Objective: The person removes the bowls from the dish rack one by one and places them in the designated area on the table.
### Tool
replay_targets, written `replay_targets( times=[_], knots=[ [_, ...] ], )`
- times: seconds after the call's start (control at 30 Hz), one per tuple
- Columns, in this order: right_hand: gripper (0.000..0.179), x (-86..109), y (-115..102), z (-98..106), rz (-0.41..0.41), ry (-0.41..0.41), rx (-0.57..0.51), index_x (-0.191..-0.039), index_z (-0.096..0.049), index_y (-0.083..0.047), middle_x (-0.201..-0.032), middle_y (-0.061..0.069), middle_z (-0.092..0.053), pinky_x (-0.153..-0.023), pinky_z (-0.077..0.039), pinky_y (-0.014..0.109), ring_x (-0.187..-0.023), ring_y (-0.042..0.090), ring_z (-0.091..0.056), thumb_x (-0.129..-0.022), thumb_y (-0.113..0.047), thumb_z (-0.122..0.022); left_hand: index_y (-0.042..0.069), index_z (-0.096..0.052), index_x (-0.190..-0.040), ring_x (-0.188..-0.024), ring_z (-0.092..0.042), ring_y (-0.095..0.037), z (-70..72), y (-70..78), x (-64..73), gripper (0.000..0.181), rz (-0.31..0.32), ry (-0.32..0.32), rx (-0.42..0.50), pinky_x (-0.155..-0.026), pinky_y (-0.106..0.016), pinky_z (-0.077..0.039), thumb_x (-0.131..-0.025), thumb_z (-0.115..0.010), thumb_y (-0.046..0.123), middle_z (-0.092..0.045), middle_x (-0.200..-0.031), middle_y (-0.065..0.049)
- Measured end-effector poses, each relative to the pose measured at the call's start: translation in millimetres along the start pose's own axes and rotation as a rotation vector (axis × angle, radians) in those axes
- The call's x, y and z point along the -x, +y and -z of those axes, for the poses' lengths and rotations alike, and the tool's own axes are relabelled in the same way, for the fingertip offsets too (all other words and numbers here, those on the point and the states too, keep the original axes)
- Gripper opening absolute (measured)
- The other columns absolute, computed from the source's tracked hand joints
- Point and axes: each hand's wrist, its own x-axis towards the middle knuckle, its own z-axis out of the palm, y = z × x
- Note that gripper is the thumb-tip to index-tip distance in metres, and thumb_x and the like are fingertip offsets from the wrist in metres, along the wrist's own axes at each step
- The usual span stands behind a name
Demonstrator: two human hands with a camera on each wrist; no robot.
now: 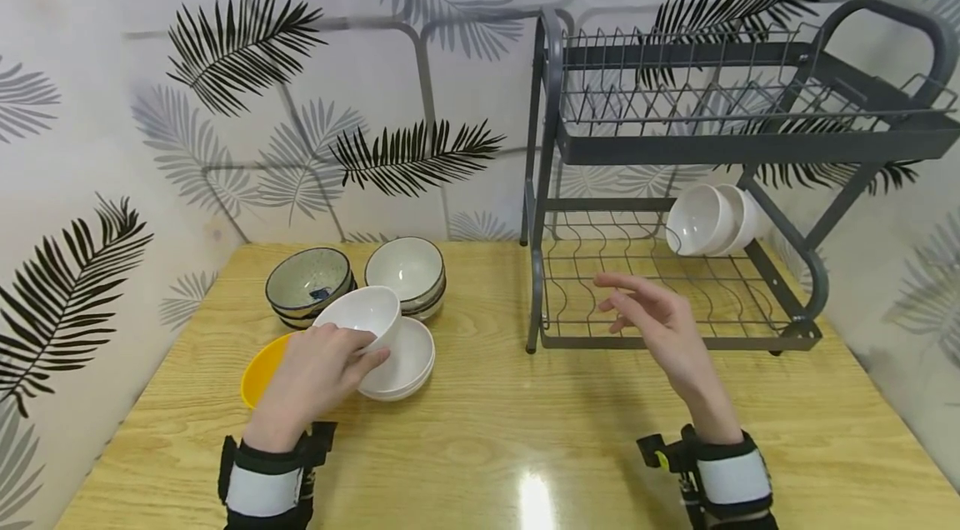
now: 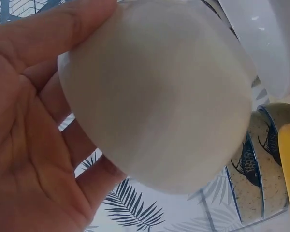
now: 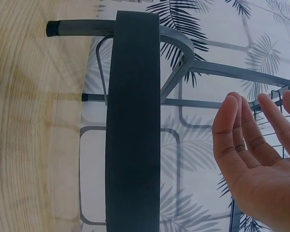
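My left hand point(image 1: 318, 376) grips a white bowl point(image 1: 369, 309) by its rim, tilted, above a stack of white bowls point(image 1: 408, 363). In the left wrist view the bowl point(image 2: 159, 101) fills the middle, with thumb and fingers along its edge. Behind it stand a speckled grey-green bowl stack point(image 1: 303, 284) with dark rims and a paler dark-rimmed stack point(image 1: 408, 267). A yellow bowl point(image 1: 262, 372) is partly covered by the left hand. My right hand point(image 1: 663, 326) hovers before the lower rack shelf, fingers loosely bent, holding nothing; the right wrist view shows the hand point(image 3: 261, 154) bare.
A two-tier dark metal dish rack point(image 1: 678, 151) stands at the right on the wooden table point(image 1: 495, 430). White bowls point(image 1: 701, 222) lean on edge at the right end of its lower shelf. A wall with leaf patterns point(image 1: 480, 105) rises directly behind.
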Motion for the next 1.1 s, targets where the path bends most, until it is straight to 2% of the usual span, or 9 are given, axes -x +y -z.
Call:
replay_targets(
  times=[0.23, 0.4, 0.57, 0.63, 0.8, 0.97, 1.1],
  knots=[
    [0.028, -1.3, -1, 1, 0.0, 0.006, 0.009, -0.121, -0.059, 0.011, -0.117, 0.008, -0.066, -0.066, -0.057, 0.02, -0.09, 0.019, -0.063, -0.098, -0.003, -0.05, 0.021, -0.047, -0.054, -0.052, -0.037, -0.014, -4.1, 1.4, -3.1, 0.038, 0.013, -0.051, 0.009, -0.044, -0.025, -0.025, -0.083, -0.071, 0.028, -0.024, -0.051, 0.009],
    [0.029, -0.6, -1, 1, -0.008, 0.003, 0.009, -0.122, -0.059, 0.011, -0.116, 0.004, -0.066, -0.065, -0.057, 0.02, -0.09, 0.017, -0.063, -0.098, -0.003, -0.051, 0.02, -0.062, -0.061, -0.056, -0.043, -0.015, -14.4, 8.0, -6.2, 0.026, 0.007, -0.102, 0.007, -0.047, -0.028, -0.035, -0.084, -0.07, 0.03, -0.042, -0.052, 0.009],
    [0.029, 0.3, 0, 1, -0.001, -0.005, 0.013, -0.122, -0.058, 0.011, -0.113, -0.01, -0.066, -0.065, -0.057, 0.021, -0.09, 0.016, -0.063, -0.098, -0.003, -0.05, 0.018, -0.068, -0.064, -0.055, -0.048, -0.015, -23.5, 18.6, -9.6, 0.023, -0.034, -0.103, 0.004, -0.05, -0.032, -0.042, -0.085, -0.068, 0.029, -0.051, -0.055, 0.006],
    [0.029, 0.4, 0, 1, 0.0, -0.006, 0.015, -0.122, -0.058, 0.011, -0.113, -0.012, -0.065, -0.066, -0.057, 0.021, -0.09, 0.016, -0.063, -0.098, -0.003, -0.051, 0.019, -0.066, -0.062, -0.054, -0.048, -0.015, -25.9, 22.8, -10.7, 0.024, -0.045, -0.1, 0.001, -0.049, -0.032, -0.042, -0.084, -0.067, 0.028, -0.051, -0.054, 0.006],
    [0.029, 0.1, 0, 2, -0.001, -0.002, 0.013, -0.122, -0.059, 0.01, -0.113, -0.008, -0.066, -0.065, -0.057, 0.022, -0.089, 0.018, -0.063, -0.098, -0.003, -0.051, 0.021, -0.062, -0.057, -0.052, -0.046, -0.014, -30.7, 28.8, -12.6, 0.028, -0.048, -0.13, -0.015, -0.046, -0.032, -0.04, -0.083, -0.068, 0.027, -0.047, -0.052, 0.006],
    [0.029, 0.4, -1, 3, -0.008, 0.003, 0.016, -0.122, -0.059, 0.01, -0.112, -0.01, -0.066, -0.065, -0.057, 0.021, -0.088, 0.012, -0.063, -0.098, -0.003, -0.051, 0.022, -0.052, -0.049, -0.05, -0.044, -0.014, -34.9, 27.8, -12.4, 0.037, -0.028, -0.143, -0.032, -0.048, -0.034, -0.04, -0.082, -0.069, 0.025, -0.043, -0.05, 0.005],
    [0.028, 0.8, 0, 3, -0.004, 0.002, 0.018, -0.122, -0.059, 0.01, -0.113, -0.009, -0.066, -0.065, -0.057, 0.021, -0.088, 0.012, -0.063, -0.098, -0.002, -0.051, 0.022, -0.051, -0.049, -0.049, -0.042, -0.014, -38.9, 25.7, -11.9, 0.038, -0.009, -0.159, -0.027, -0.048, -0.033, -0.039, -0.082, -0.069, 0.024, -0.043, -0.05, 0.004]
  ],
)
